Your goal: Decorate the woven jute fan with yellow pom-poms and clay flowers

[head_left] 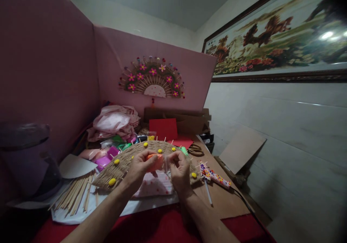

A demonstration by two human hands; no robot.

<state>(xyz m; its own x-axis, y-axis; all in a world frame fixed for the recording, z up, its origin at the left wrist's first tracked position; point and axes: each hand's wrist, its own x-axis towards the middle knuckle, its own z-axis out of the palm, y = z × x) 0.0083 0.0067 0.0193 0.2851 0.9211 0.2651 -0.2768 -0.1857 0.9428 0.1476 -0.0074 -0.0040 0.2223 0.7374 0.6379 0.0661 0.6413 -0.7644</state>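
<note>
A small clear bag with something orange (159, 161) inside is held between my two hands, above a fan-shaped piece (130, 159) wrapped in brown cord and dotted with yellow discs. My left hand (142, 167) is closed round the bag's left part. With its fingers pinched together, my right hand (179, 169) grips the clear right end. Below them shows the fan's white centre (154, 186) with faint pink spots. Thin sticks poke out along the fan's curved edge.
Wooden sticks (74, 194) lie at the left on white plastic. A patterned glue gun (217, 178) with its cord rests on cardboard at the right. Behind are red paper (163, 128), bagged coloured clay (104, 161) and crumpled cloth (115, 122). A finished fan (154, 77) hangs on the pink board.
</note>
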